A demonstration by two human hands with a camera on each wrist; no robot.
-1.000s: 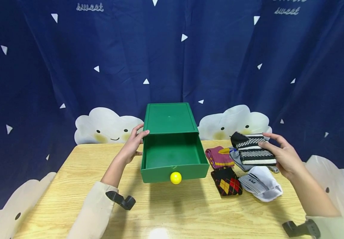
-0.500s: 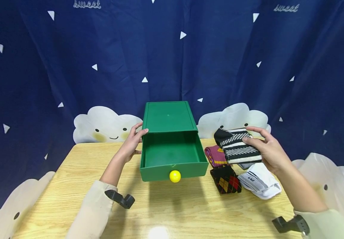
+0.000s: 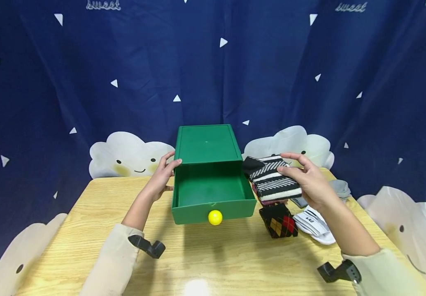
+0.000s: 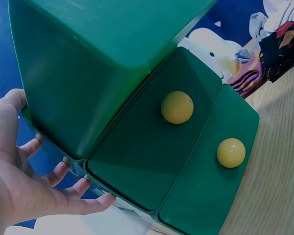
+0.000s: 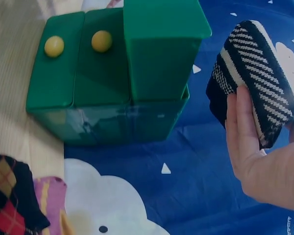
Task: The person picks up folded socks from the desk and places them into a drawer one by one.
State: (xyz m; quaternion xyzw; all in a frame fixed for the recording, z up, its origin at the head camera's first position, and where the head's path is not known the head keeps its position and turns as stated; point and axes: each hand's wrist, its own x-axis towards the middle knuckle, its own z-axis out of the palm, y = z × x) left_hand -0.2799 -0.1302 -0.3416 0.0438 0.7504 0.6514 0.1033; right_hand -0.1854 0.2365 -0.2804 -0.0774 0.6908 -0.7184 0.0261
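Both steadying the box (image 3: 209, 142) with left hand (image 3: 160, 179) loosely spread and pinching the folded sock (image 3: 272, 181) in right hand (image 3: 309, 179), ideally keeping its fold tight and clear of the drawer (image 3: 194, 214).

Here's the navy curtain (image 3: 142, 49), dotted with white triangles (image 3: 223, 42), hanging behind the wooden desk (image 3: 105, 205)! White clouds (image 3: 129, 148) peep over the desk's far edge, cursive lettering (image 3: 103, 5) high above it!

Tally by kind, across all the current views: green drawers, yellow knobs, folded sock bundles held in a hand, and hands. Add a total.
Drawers: 3 (pulled-out drawer 1, shut drawers 2)
Yellow knobs: 3
Held striped sock bundle: 1
Hands: 2 (left hand, right hand)
Total: 9
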